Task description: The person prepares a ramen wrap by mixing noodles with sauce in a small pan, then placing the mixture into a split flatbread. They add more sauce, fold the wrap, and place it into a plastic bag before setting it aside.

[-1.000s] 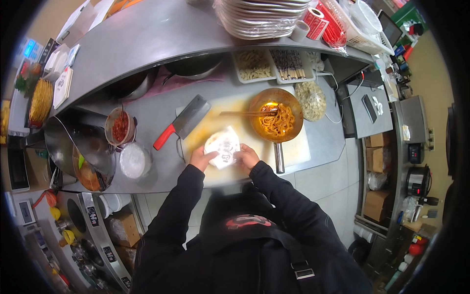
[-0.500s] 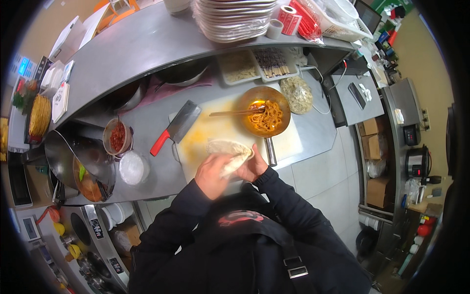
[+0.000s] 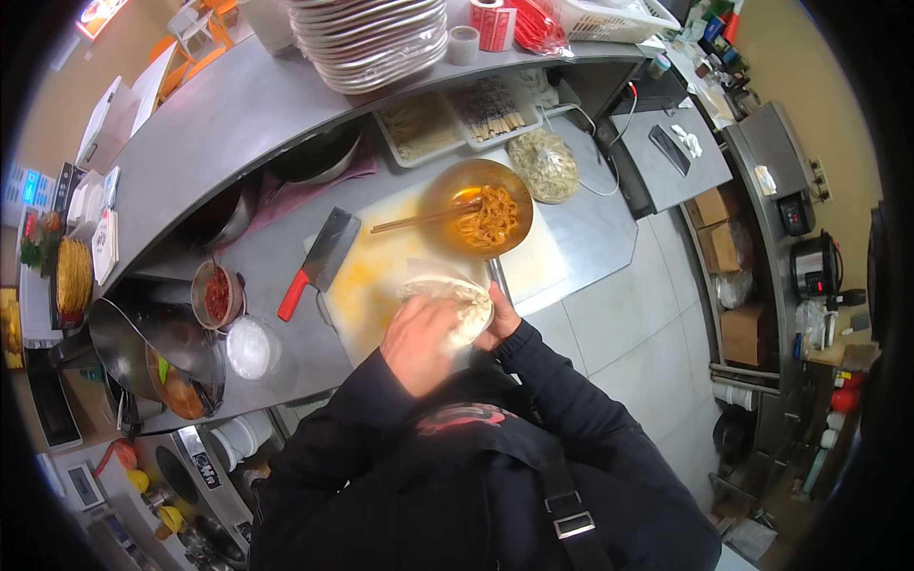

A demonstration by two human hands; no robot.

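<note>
Between my hands is a pale, round flatbread [image 3: 473, 306], tilted so a creased side faces up. My right hand [image 3: 499, 322] grips its right edge, thumb up along the rim. My left hand [image 3: 416, 347], a little blurred, is closed on its left side with the fingertips against the bread. Just beyond, a metal pan [image 3: 440, 195] holds red-sauced strips [image 3: 492, 219], with chopsticks [image 3: 411, 224] resting in it. Under these lies a stained white cutting board [image 3: 376, 276]. A red-handled cleaver [image 3: 331, 247] sits at the board's left edge.
On the left stand a tub of red chili sauce [image 3: 217, 293], a white-lidded round container [image 3: 252, 346] and a wok [image 3: 129, 347]. Trays [image 3: 419, 138] and a bag of pale food [image 3: 544, 165] lie behind the board. Stacked plates [image 3: 369, 43] top the raised shelf.
The flatbread has turned so more of its creased face shows. My left fingers have shifted over it. The whole view has swung, moving the counter things leftward.
</note>
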